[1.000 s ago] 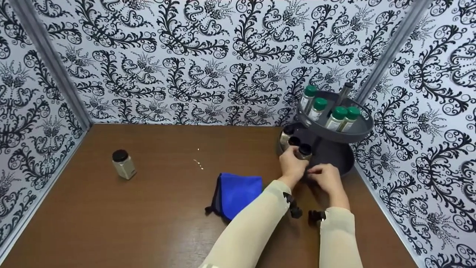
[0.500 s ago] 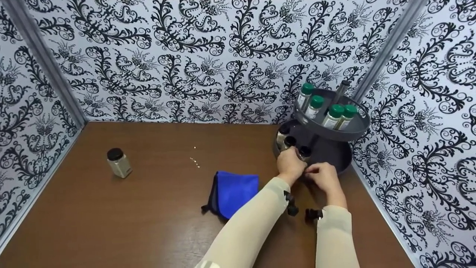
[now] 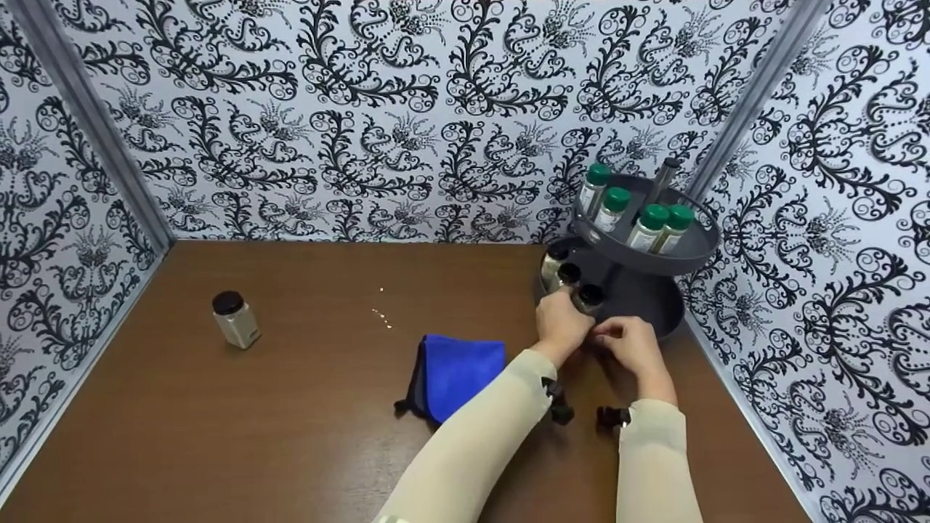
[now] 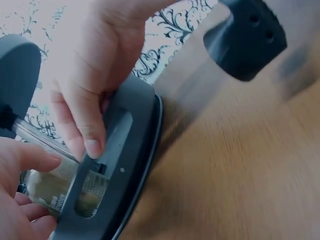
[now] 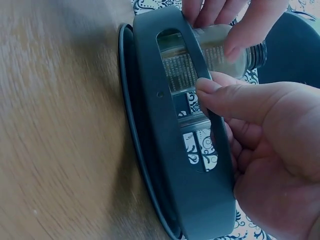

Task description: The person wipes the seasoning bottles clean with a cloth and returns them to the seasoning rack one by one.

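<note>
A grey two-tier spice rack (image 3: 617, 254) stands at the back right of the table. My left hand (image 3: 563, 323) grips a glass spice jar with a black cap (image 3: 588, 296) at the front of the lower tray; in the left wrist view, thumb and fingers lie on both sides of the jar (image 4: 47, 190), inside the tray wall. Beside it, my right hand (image 3: 631, 345) pinches the lower tray's slotted rim (image 5: 200, 205), with the thumb on the outside. More black-capped jars (image 3: 568, 274) sit left of the held one. The head view hides most of the held jar's body.
Several green-capped bottles (image 3: 647, 229) stand on the upper tray. A black-capped jar (image 3: 236, 319) stands alone at the table's left. A blue cloth item with dark edging (image 3: 465, 374) lies close to the left forearm. Small pale crumbs (image 3: 381, 316) lie mid-table.
The left hand and its jar have shifted slightly left. The right hand keeps its pinch on the rim. The head view has tilted a little.
</note>
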`<state>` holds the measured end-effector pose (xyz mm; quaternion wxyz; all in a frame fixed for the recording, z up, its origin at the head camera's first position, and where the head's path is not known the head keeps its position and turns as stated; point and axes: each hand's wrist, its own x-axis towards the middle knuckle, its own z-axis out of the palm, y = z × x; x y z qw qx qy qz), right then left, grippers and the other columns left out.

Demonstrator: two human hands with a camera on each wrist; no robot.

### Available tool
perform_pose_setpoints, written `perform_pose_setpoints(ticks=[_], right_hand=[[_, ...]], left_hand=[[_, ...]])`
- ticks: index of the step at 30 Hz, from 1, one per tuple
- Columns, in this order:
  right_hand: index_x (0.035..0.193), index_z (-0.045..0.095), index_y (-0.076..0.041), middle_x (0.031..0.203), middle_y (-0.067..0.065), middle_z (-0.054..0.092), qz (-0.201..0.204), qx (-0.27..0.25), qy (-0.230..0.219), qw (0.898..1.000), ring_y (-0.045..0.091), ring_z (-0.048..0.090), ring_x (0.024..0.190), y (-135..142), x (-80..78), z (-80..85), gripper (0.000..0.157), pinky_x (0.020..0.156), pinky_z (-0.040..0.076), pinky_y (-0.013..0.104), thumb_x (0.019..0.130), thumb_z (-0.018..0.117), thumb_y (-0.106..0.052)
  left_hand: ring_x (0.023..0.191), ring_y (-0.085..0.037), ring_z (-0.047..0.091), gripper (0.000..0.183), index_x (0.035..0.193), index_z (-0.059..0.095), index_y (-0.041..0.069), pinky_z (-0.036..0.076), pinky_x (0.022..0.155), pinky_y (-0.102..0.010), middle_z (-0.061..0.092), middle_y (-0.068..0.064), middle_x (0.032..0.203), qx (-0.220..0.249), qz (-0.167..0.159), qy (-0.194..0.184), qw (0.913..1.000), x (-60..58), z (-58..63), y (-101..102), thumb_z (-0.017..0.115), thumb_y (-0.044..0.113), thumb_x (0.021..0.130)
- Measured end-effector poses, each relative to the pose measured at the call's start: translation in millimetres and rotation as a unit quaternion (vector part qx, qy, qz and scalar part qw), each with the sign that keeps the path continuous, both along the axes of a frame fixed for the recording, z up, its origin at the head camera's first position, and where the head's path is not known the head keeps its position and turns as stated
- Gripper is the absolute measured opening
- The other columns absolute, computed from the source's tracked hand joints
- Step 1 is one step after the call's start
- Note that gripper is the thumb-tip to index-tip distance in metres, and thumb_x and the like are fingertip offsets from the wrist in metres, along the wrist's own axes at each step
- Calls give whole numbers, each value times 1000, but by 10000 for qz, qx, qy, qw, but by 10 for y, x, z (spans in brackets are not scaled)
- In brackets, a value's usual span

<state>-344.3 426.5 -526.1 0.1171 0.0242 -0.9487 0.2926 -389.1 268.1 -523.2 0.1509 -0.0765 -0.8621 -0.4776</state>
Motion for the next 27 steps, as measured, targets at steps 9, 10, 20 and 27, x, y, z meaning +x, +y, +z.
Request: perform_pose_setpoints(ticks=[9, 10, 20, 27], right_hand=[[95, 83, -6, 91, 12, 80, 18, -8, -31, 10000, 11, 68, 79, 4, -17, 7, 6, 74, 54, 28, 90, 80, -3], [94, 83, -7, 91, 11, 80, -6, -45, -52, 10000, 11, 67, 79, 4, -20, 5, 6, 74, 54, 28, 90, 81, -3], [98, 84, -7, 98, 14, 81, -4, -127, -2, 9999, 15, 68, 83, 73, -23, 15, 10, 75, 53, 27, 89, 81, -7], [94, 85, -12, 95, 9, 82, -285, -140, 304, 9990, 17, 69, 84, 135, 9, 46, 9, 77, 52, 28, 87, 80, -11]], left_hand=[[98, -23, 75, 52, 117, 79, 9, 59, 89, -32, 82, -6, 107, 262, -450, -64, 9986, 101, 74, -475, 94, 19, 67], [99, -22, 75, 55, 118, 79, 9, 59, 89, -32, 82, -6, 108, 246, -562, -45, 9981, 119, 89, -563, 95, 21, 67], [105, -28, 75, 53, 121, 76, 7, 59, 93, -32, 80, -11, 112, 597, -1052, -184, 9925, 323, 68, -1703, 92, 17, 71], [101, -30, 74, 47, 117, 76, 6, 61, 93, -42, 79, -14, 108, 723, -695, 27, 9950, 447, 124, -2445, 90, 11, 72]])
